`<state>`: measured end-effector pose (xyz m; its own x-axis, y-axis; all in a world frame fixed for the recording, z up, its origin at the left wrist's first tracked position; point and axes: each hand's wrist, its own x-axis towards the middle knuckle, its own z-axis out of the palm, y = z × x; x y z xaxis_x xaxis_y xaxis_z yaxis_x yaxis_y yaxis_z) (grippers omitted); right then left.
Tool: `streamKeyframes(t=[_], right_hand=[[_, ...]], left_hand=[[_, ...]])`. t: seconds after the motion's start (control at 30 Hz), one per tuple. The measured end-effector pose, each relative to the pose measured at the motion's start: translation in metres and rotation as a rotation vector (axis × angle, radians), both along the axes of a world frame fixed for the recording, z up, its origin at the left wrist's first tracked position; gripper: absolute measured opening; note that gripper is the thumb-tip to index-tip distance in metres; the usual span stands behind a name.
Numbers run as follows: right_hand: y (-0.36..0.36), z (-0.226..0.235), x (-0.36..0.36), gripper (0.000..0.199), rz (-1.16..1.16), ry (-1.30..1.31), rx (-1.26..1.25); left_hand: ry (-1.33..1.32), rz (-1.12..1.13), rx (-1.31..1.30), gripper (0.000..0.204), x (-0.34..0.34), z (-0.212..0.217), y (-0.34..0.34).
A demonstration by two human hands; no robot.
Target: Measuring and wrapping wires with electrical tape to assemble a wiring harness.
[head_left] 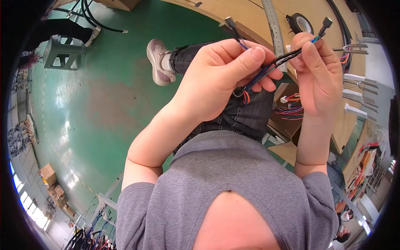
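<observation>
Between my two hands stretches a wire harness (286, 58), a bundle of black, blue and green wires partly wrapped in black. My left hand (233, 68) pinches it with thumb and fingers. Out of that hand stick a black connector (231, 26) on a blue wire and, below, some orange and blue wire ends (246, 97). My right hand (317, 68) pinches the harness's other end, where another black connector (326, 26) points up past the fingertips. Both hands are raised over my lap, beside the table edge.
On the wooden table (246, 12) lie a steel ruler (273, 29) and a roll of black tape (301, 24). Metal prongs (360, 85) stick out at the right. Below, a cardboard box (287, 89) holds more wires with white connectors. A grey-green stool (64, 52) stands on the green floor.
</observation>
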<state>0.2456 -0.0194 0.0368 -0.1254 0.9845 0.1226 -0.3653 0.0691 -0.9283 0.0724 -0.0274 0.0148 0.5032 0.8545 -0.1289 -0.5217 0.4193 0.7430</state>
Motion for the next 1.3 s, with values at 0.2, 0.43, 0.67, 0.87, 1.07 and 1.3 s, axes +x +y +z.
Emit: streamKeyframes(t=[0.2,0.43,0.67,0.87,1.07,1.3], right_hand=[[0.003,-0.004,0.002,0.012,-0.002,0.025,0.006],[0.002,-0.005,0.001,0.012,-0.021,0.002,0.043],[-0.001,-0.004,0.004,0.011,-0.019,-0.054,0.031],[0.000,-0.002,0.002,0.011,-0.013,-0.134,0.046],[0.002,-0.003,0.008,0.012,0.035,-0.128,0.076],[0.001,0.000,0.005,0.013,0.089,-0.174,0.119]], left_hand=[[-0.056,0.052,0.034,0.020,0.001,-0.005,-0.001],[0.295,0.203,0.267,0.018,0.007,-0.005,-0.005],[0.252,-0.046,0.161,0.016,-0.004,-0.007,0.005],[0.192,-0.028,0.156,0.015,-0.003,-0.013,0.002],[0.253,0.030,0.218,0.016,0.000,-0.013,0.000],[0.222,0.186,0.228,0.015,0.004,-0.016,-0.008]])
